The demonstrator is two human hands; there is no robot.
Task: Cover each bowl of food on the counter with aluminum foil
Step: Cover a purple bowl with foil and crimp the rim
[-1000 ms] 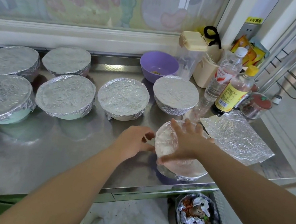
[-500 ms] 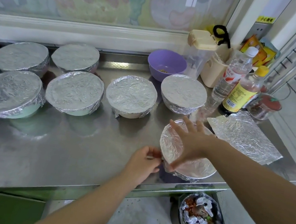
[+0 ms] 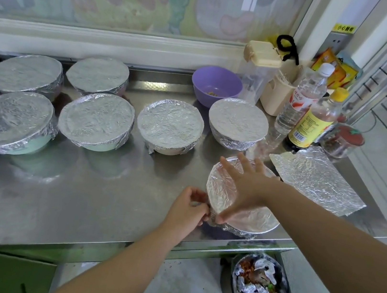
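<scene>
Foil (image 3: 217, 190) already lies across the top of the front bowl (image 3: 255, 219), which stands at the front edge of the desk (image 3: 78, 204), toward its right end. The step in hand looks like the crimping of that sheet round the rim. The right hand (image 3: 244, 186) lies flat on the foil with its fingers spread and straight, so its grip is open and only presses the sheet down. The left hand (image 3: 188, 210) is at the bowl's left side with its fingers curled, its grip pinching the foil edge against the rim there.

Toward the back and left of the desk stand six covered bowls (image 3: 170, 125), their foil tucked under the rims. One purple bowl (image 3: 216, 84) at the back edge is bare, with a little food at its bottom. A loose foil sheet (image 3: 315, 179) lies flat at the right edge, just beside the front bowl.

The next move probably calls for working the pinch on around the rim while the flat hand stops the sheet from sliding. After that, the loose sheet would suit the purple bowl.
</scene>
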